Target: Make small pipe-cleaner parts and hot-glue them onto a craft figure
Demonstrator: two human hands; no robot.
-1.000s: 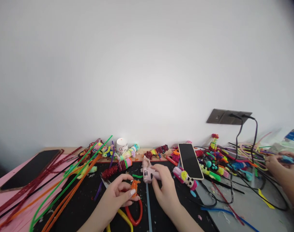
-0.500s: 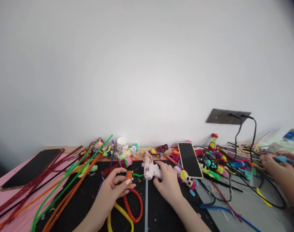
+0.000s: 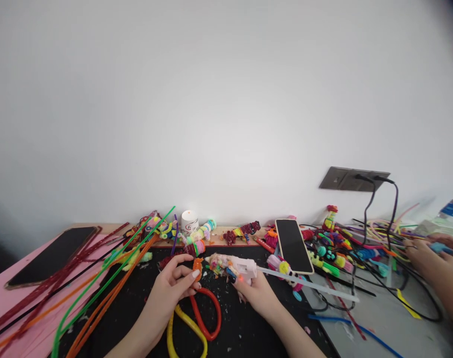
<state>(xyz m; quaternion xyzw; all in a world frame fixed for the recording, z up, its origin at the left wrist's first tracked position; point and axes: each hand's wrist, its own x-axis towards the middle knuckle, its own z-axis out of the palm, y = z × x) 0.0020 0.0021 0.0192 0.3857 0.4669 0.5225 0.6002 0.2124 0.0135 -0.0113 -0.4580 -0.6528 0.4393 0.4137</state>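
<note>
My left hand (image 3: 177,281) is closed around a small orange pipe-cleaner piece (image 3: 197,270), pinched between thumb and fingers. My right hand (image 3: 254,291) grips a pale pink glue gun (image 3: 244,268) by its handle. The nozzle end, crusted with old glue and coloured scraps, points left toward the orange piece, a short gap apart from it. A long translucent glue stick (image 3: 308,282) sticks out of the gun's back to the right. Below my left hand lie a red pipe-cleaner loop (image 3: 218,318) and a yellow one (image 3: 189,325) on the black mat (image 3: 244,330).
Pipe cleaners (image 3: 95,303) and a dark phone (image 3: 50,256) lie at left. A paper cup (image 3: 189,222), a light-framed phone (image 3: 294,246) and several fuzzy figures line the back. Black cables (image 3: 394,214) run from a wall socket (image 3: 353,179). A co-worker's hands (image 3: 425,258) hold something blue at right.
My right hand has taken up the glue gun and turned it, so its nozzle now points left and its glue stick right. My left hand has shifted slightly left with the orange piece.
</note>
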